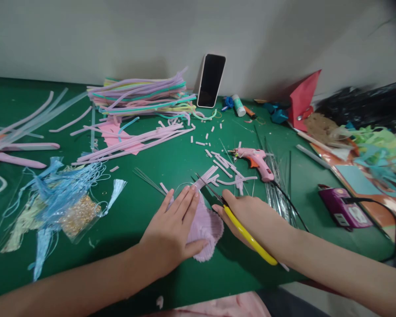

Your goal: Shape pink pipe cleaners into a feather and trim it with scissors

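Observation:
My left hand (174, 222) lies with fingers stretched out, pressing on a lilac fuzzy shape (204, 229) with a scalloped lower edge. Part of that shape is hidden under the palm. Near my fingertips, a thin clear wire loop (181, 186) curves out from its top, and short lilac strips (207, 176) lie beside it. My right hand (247, 215) is closed around yellow-handled scissors (247, 235). Their thin blades point up and left, slightly apart, over the short strips. Whether the blades touch a strip, I cannot tell.
A pink glue gun (255, 160) lies behind my right hand, its cord trailing right to a purple power block (345, 207). At the back are a pipe cleaner bundle (141, 94) and a leaning phone (211, 81). Blue tassels (57, 189) and a bead bag (80, 215) lie left.

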A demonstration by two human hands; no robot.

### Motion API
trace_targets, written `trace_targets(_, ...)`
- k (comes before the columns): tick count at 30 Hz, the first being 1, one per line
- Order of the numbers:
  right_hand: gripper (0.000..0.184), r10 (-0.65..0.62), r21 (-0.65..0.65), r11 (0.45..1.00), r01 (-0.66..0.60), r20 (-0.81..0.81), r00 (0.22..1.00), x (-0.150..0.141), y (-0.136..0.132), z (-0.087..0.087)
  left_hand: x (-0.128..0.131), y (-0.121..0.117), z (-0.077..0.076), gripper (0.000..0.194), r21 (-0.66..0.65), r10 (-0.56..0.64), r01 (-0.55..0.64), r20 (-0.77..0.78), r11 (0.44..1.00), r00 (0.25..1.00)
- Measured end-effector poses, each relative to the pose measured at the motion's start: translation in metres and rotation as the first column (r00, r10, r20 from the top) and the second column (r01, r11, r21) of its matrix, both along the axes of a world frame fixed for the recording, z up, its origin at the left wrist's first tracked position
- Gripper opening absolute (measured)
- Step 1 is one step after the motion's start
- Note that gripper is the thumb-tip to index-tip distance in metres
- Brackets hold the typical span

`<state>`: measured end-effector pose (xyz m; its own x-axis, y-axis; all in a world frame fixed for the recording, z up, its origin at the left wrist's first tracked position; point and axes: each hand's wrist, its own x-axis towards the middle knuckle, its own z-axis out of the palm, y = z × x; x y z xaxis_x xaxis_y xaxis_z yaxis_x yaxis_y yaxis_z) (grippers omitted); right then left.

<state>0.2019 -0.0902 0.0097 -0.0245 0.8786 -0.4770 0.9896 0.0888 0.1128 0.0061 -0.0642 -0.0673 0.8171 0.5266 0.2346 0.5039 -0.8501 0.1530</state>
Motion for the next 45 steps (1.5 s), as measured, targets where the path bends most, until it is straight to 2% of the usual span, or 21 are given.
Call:
trace_targets(8,0.033,-0.013,0.089,0.996,0.013,-0.001,1.0,0.008,-0.011,-0.015,0.0,0.0,0.001,0.081,0.01,-0.014,0.014,-0.03,1.0,0.999)
trace_targets(13,0.033,-0.008,0.159,0.987,0.018,-0.064,0.998,0.016,-0.014,-0.024,0.0,0.001,0.003,0.081,0.011,-0.013,0.013,-0.024,1.0,1.0)
trace_targets(16,0.036,-0.046,0.257,0.964,0.066,-0.085,0.995,0.025,-0.012,-0.022,-0.001,0.0,0.003,0.08,0.008,-0.007,0.007,-0.001,1.0,1.0)
trace_targets(19,0.039,-0.083,0.369,0.926,0.079,-0.004,0.997,0.031,-0.009,-0.015,-0.001,0.0,0.003,0.079,-0.003,-0.001,0.001,0.012,1.0,1.0)
trace_targets(21,0.039,-0.097,0.358,0.931,0.069,0.06,0.993,0.034,-0.009,-0.012,-0.002,0.0,0.003,0.078,-0.005,-0.005,0.005,0.016,1.0,1.0)
trace_targets(25,0.034,-0.113,0.237,0.968,0.085,0.11,0.987,0.044,-0.006,-0.011,-0.002,0.001,0.005,0.077,0.009,-0.002,0.002,0.017,1.0,1.0)
trace_targets(28,0.024,-0.03,0.15,0.988,0.023,0.043,0.999,0.054,-0.001,-0.006,-0.001,0.0,0.007,0.079,0.016,0.001,-0.001,0.014,1.0,1.0)
trace_targets(30,0.025,0.093,0.214,0.973,-0.085,-0.027,0.995,0.052,0.005,-0.003,0.0,0.0,0.007,0.079,0.021,0.005,-0.005,0.004,1.0,1.0)
trace_targets(31,0.029,0.151,0.311,0.941,-0.132,-0.036,0.988,0.047,0.007,-0.002,0.0,-0.001,0.007,0.079,0.024,0.006,-0.006,-0.006,1.0,1.0)
trace_targets(33,0.042,0.281,0.496,0.841,-0.217,-0.058,0.958,0.033,0.011,-0.008,0.0,-0.001,0.007,0.08,0.03,0.01,-0.01,-0.028,1.0,1.0)
trace_targets(35,0.058,0.442,0.532,0.78,-0.331,-0.093,0.892,0.019,0.013,-0.021,-0.001,0.0,0.006,0.082,0.034,0.008,-0.007,-0.043,0.999,0.999)
trace_targets(37,0.072,0.474,0.513,0.783,-0.352,-0.126,0.872,0.011,0.012,-0.036,-0.001,0.0,0.004,0.085,0.032,0.001,0.001,-0.054,0.999,0.999)
trace_targets(40,0.076,0.437,0.487,0.814,-0.317,-0.154,0.886,0.009,0.005,-0.053,0.0,0.0,0.002,0.09,0.013,0.01,-0.009,-0.071,1.0,0.997)
trace_targets(42,0.078,0.407,0.498,0.819,-0.285,-0.154,0.9,0.01,-0.001,-0.058,0.0,-0.001,0.002,0.093,-0.018,0.033,-0.035,-0.082,0.999,0.996)
trace_targets(45,0.08,0.399,0.536,0.802,-0.264,-0.151,0.905,0.013,-0.005,-0.056,0.001,0.0,0.004,0.093,-0.079,0.039,-0.048,-0.112,0.996,0.993)
